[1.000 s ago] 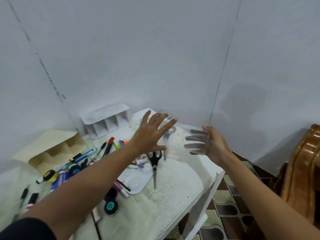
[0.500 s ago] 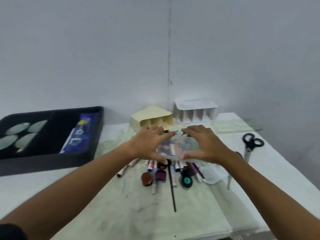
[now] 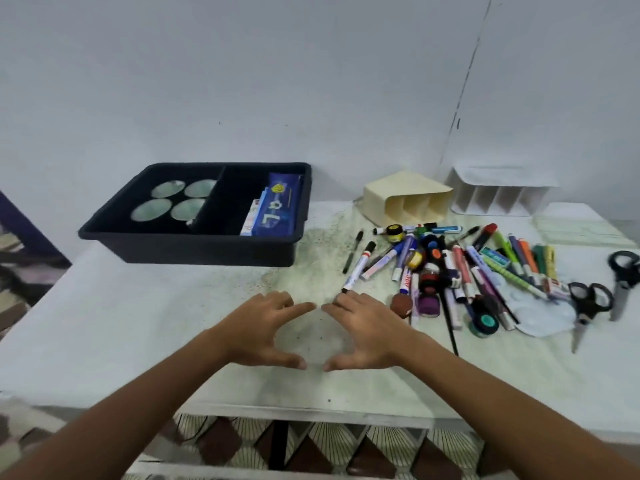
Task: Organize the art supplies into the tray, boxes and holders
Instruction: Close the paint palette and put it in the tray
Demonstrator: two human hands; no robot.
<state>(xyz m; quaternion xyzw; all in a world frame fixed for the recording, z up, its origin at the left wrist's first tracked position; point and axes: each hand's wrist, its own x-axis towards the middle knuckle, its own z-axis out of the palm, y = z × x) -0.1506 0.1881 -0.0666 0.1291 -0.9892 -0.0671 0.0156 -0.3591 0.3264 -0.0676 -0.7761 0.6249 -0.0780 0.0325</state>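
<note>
My left hand (image 3: 258,329) and my right hand (image 3: 367,329) are cupped toward each other low over the table's front middle, around a clear plastic box (image 3: 317,336) that is barely visible between them. A heap of markers, pens and small paint pots (image 3: 464,268) lies to the right. A black two-part tray (image 3: 194,251) stands at the back left, with several round discs (image 3: 173,200) in one part and a blue packet (image 3: 277,209) in the other. A cream holder (image 3: 407,199) and a white holder (image 3: 498,195) lie on their sides by the wall.
Two black-handled scissors (image 3: 588,303) (image 3: 625,271) and a white palette (image 3: 543,317) lie at the right. A flat clear item (image 3: 581,230) rests at the back right. The table's front edge (image 3: 311,414) runs just below my wrists, with patterned floor beneath.
My view has swung left and down. Both hands have carried the clear box from above the marker heap to the bare table in front of it.
</note>
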